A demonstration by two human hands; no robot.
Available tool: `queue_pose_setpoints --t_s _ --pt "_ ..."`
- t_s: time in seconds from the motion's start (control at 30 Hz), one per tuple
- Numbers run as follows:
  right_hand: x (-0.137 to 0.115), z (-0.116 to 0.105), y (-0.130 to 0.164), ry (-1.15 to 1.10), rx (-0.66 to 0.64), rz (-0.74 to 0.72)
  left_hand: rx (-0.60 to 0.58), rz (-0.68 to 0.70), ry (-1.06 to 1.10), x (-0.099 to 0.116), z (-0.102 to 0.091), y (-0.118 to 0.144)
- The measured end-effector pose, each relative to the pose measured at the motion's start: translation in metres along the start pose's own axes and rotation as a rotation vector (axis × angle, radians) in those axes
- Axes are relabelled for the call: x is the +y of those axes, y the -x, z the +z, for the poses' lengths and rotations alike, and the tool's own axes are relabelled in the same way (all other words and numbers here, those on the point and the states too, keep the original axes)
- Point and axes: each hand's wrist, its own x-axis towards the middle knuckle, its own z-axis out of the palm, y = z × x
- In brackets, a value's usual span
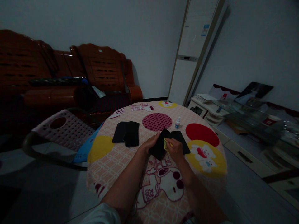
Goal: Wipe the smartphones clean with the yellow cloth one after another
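My left hand (151,143) grips the left edge of a dark phone (158,149), which lies tilted over the tablecloth. In my right hand (175,150), a small yellow cloth (165,144) is pinched and touches the phone's dark face. Another dark phone (183,143) lies just right of it, partly hidden by my right hand. Farther left, a dark phone (132,134) overlaps one or more dark flat devices (118,133). A small white bottle with a blue label (177,123) stands upright beyond the phones.
A patterned cloth (126,168) covers the round table. To the left are a woven chair (65,130) and wooden seating (100,68). A tall white cabinet-like unit (187,71) stands in the corner, with a low glass-topped cabinet (252,121) to the right.
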Motion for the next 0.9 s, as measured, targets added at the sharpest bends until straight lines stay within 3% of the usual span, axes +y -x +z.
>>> queue_pose_setpoints --t_s 0.1,0.2,0.37,0.43,0.7,0.9 --pt "-0.007 0.005 0.002 0.009 -0.064 -0.053 0.041 0.02 -0.044 0.002 0.0 0.001" --pt "-0.006 0.004 0.001 0.05 -0.017 -0.022 0.021 -0.025 -0.08 0.001 0.001 0.003" --pt "0.007 -0.005 -0.006 0.09 0.167 0.09 -0.206 -0.119 -0.076 -0.003 0.007 0.004" --pt "0.009 -0.006 -0.006 0.075 0.191 0.111 -0.241 -0.124 -0.07 -0.004 0.008 0.004" --pt "-0.01 0.007 0.003 -0.009 -0.021 -0.05 -0.017 -0.048 -0.075 -0.003 0.005 0.001" --pt "-0.001 0.0 -0.005 0.074 0.137 0.044 -0.217 -0.086 -0.111 -0.006 0.009 0.001"
